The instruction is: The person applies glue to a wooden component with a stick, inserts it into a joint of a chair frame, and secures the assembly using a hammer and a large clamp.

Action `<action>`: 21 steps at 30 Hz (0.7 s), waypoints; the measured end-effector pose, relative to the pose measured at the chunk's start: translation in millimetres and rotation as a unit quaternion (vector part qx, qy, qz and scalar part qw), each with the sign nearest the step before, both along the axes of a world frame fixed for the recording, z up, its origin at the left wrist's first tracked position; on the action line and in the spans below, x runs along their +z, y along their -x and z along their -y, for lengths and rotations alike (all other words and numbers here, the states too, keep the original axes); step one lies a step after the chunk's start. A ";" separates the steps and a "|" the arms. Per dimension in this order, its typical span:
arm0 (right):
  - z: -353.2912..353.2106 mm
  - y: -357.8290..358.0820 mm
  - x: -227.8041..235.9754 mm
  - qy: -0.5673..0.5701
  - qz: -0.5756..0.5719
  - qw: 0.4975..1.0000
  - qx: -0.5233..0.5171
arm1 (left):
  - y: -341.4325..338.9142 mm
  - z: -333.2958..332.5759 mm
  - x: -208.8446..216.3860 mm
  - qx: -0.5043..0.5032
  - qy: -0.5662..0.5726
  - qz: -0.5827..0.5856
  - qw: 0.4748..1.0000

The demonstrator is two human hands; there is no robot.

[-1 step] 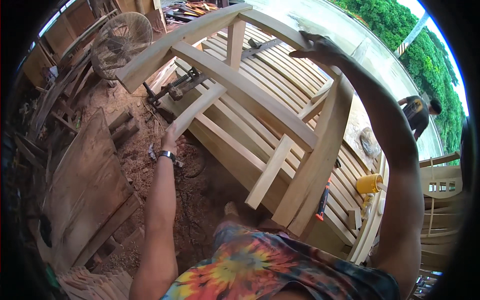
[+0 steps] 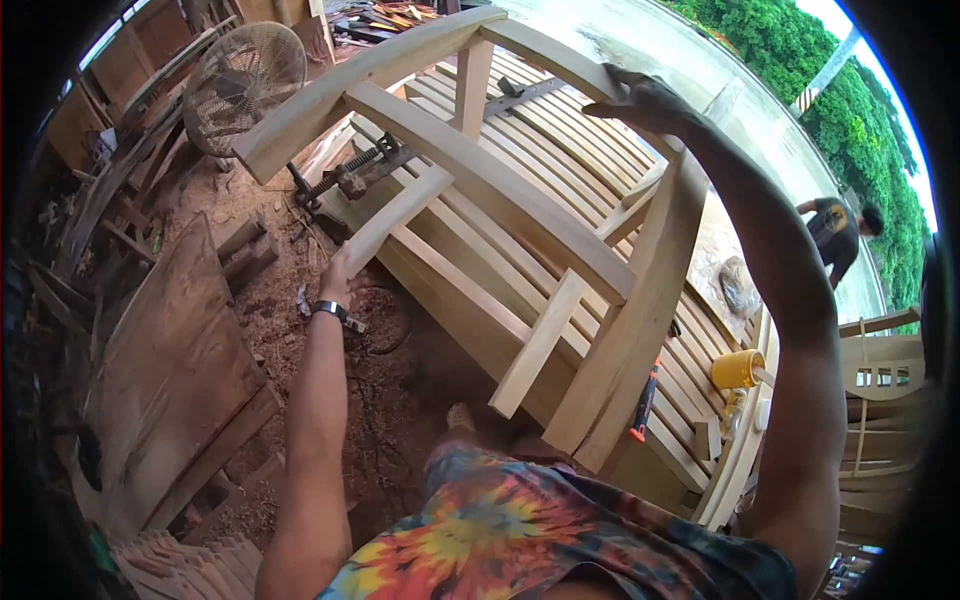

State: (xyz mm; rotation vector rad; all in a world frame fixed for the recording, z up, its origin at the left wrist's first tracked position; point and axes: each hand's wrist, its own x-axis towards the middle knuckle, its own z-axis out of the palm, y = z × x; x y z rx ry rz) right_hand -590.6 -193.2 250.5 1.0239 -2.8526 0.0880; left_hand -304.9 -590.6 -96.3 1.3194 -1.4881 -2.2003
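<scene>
A pale wooden frame (image 2: 490,190) of curved rails and short cross pieces stands tilted over a slatted wooden piece (image 2: 560,130). My left hand (image 2: 341,283) is closed round the lower end of one of its short cross pieces (image 2: 400,215). At the far right, my right hand (image 2: 645,103) straddles the upper rail, thumb on the near side and fingers over the far side. Another short cross piece (image 2: 540,345) juts toward me. Beside the frame's right post (image 2: 650,310) lies an orange and dark handled tool (image 2: 647,400), its head hidden.
A screw clamp (image 2: 350,180) sits at the slatted piece's left end. A yellow container (image 2: 737,369) and a plastic bag (image 2: 740,287) lie at the right. A fan (image 2: 243,88), a broad board (image 2: 175,380) and sawdust are on the left. A person (image 2: 838,230) bends beyond.
</scene>
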 end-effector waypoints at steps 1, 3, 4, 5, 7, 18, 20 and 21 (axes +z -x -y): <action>-9.0 -2.3 -0.5 -0.004 -0.001 1.000 -0.001 | 0.7 -4.3 7.8 -0.015 0.034 -0.005 0.999; 6.7 -24.3 8.9 -0.012 0.000 0.999 0.046 | -23.6 46.1 -2.9 -0.005 0.067 -0.008 0.998; -19.9 -35.0 29.4 -0.030 -0.022 0.999 0.029 | 6.3 35.3 -7.4 0.051 0.130 -0.057 0.989; -40.5 -36.9 28.3 -0.003 -0.088 0.996 0.021 | 19.8 40.0 -5.7 0.018 0.150 -0.024 0.988; -53.9 -38.1 20.5 0.040 -0.111 0.991 0.058 | 14.3 69.0 -2.8 -0.003 0.178 0.017 0.984; -25.8 -81.7 13.5 -0.014 -0.110 0.990 0.087 | 102.1 107.2 66.9 -0.095 0.658 0.119 0.737; -12.8 -78.5 18.7 -0.017 -0.115 0.992 0.047 | 132.8 107.7 69.7 -0.194 0.652 0.094 0.727; -1.5 -81.9 23.6 -0.028 -0.141 0.988 0.056 | 153.8 112.8 68.9 -0.252 0.609 0.154 0.736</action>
